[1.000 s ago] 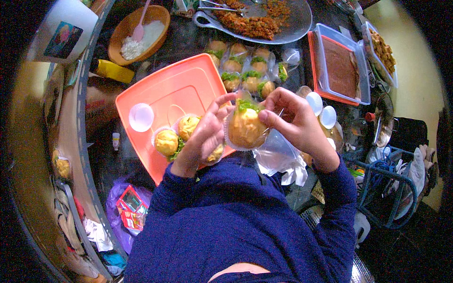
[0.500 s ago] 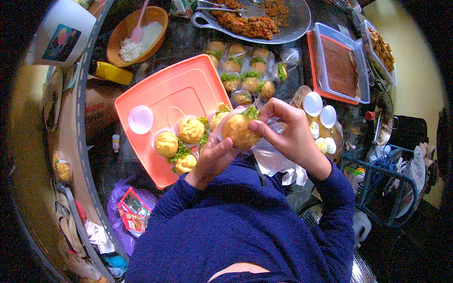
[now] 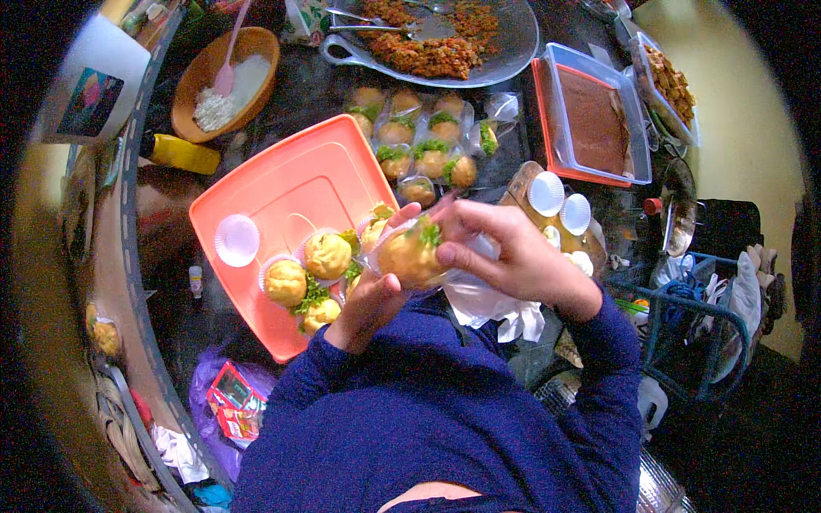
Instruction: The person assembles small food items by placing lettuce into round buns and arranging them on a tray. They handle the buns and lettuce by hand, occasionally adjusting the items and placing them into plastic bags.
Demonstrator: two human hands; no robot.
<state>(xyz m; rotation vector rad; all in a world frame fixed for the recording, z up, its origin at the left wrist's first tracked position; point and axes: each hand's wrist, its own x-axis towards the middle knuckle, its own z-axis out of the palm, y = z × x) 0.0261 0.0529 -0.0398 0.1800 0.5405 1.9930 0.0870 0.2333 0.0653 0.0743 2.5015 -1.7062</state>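
A golden filled puff (image 3: 409,256) with a green lettuce leaf sits inside a clear plastic wrapper between my hands. My left hand (image 3: 369,309) cups it from the left and below, thumb along its side. My right hand (image 3: 511,256) pinches at the wrapper's upper right edge beside the lettuce; its fingertips are partly blurred. Just left of my hands, several more puffs (image 3: 327,256) with lettuce stand in white paper cups on an orange lid (image 3: 291,184). One paper cup (image 3: 237,240) on that lid holds nothing.
Several wrapped puffs (image 3: 432,161) lie in rows beyond my hands. A wide pan (image 3: 505,51) with cooked filling, a wooden bowl (image 3: 190,111) of white powder and a clear tub (image 3: 641,120) stand farther back. White paper cups (image 3: 546,193) and a blue rack (image 3: 684,342) are at right.
The surroundings have shifted left in the picture. My left fingers have loosened and spread behind the wrapped puff, while my right fingers have moved along the wrapper's edge.
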